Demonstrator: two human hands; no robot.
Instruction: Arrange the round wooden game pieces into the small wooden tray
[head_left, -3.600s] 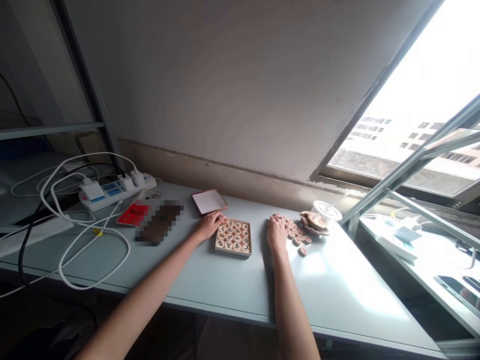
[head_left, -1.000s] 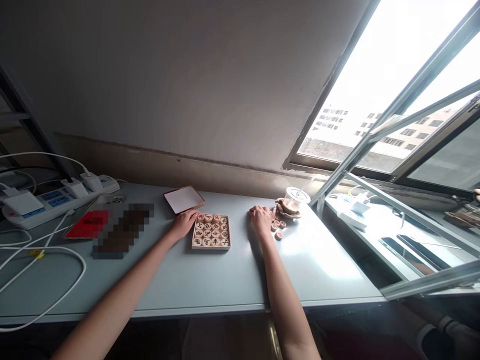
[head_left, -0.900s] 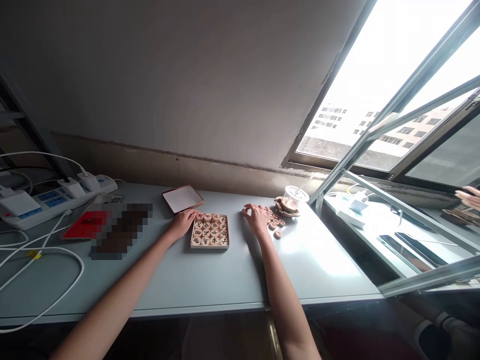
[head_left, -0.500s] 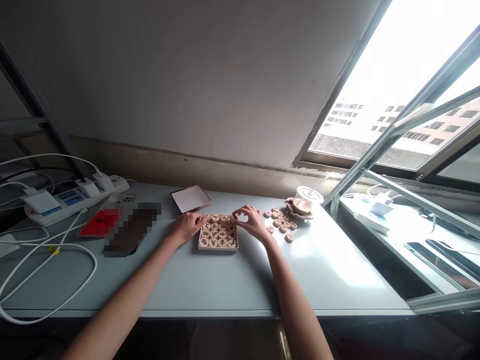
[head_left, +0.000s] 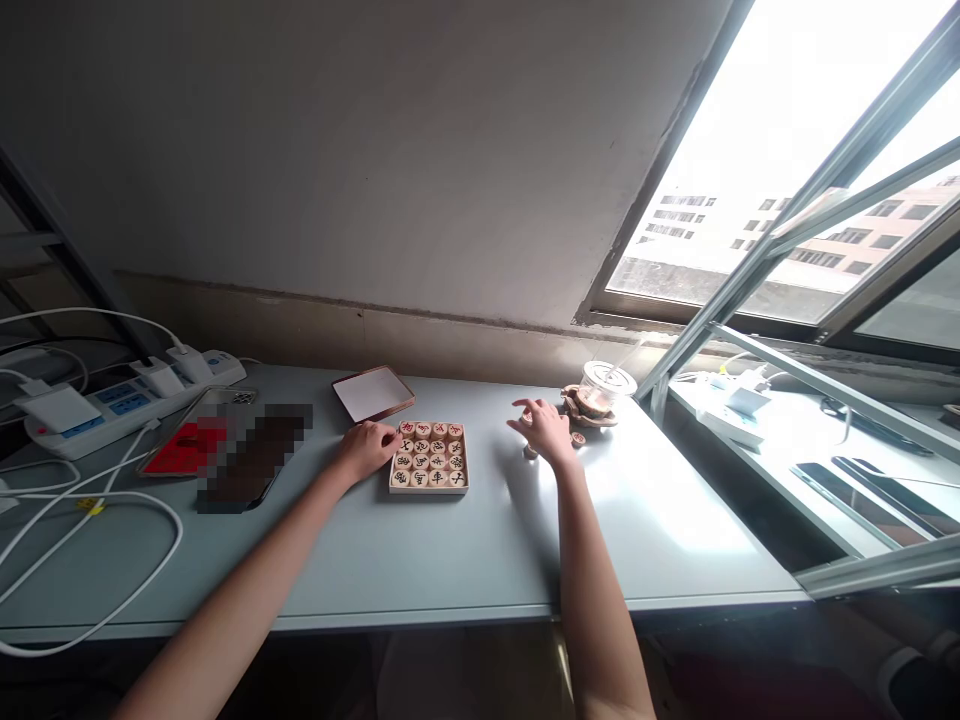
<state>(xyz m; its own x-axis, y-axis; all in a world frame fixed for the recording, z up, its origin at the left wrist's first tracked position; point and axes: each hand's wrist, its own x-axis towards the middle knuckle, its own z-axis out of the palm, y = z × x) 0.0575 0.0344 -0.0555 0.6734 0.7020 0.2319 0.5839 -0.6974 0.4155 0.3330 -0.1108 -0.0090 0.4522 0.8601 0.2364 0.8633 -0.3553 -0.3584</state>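
Note:
A shallow box (head_left: 429, 490) of round wooden xiangqi pieces sits on the desk. The pieces lie in rows, red characters along the far row and dark ones in the rows nearer me. My left hand (head_left: 365, 450) is closed at the box's left edge, its curled fingertips against the rim. Off to the right of the box, my right hand (head_left: 546, 432) hovers with fingers apart over the loose xiangqi pieces (head_left: 577, 440). It holds nothing that I can see, and it hides most of those pieces.
Behind the box lies its open lid (head_left: 373, 394). A lidded plastic cup (head_left: 609, 380) and a brown carved object (head_left: 589, 408) stand at the back right. On the left are a power strip (head_left: 124, 405), white cables (head_left: 176, 545) and a phone (head_left: 259, 460). A metal frame (head_left: 720, 320) rises beyond the desk's right edge.
My right hand has moved from the box's far right corner to the loose pieces on the right. It has let go of a piece in the box. My left hand stays at the box.

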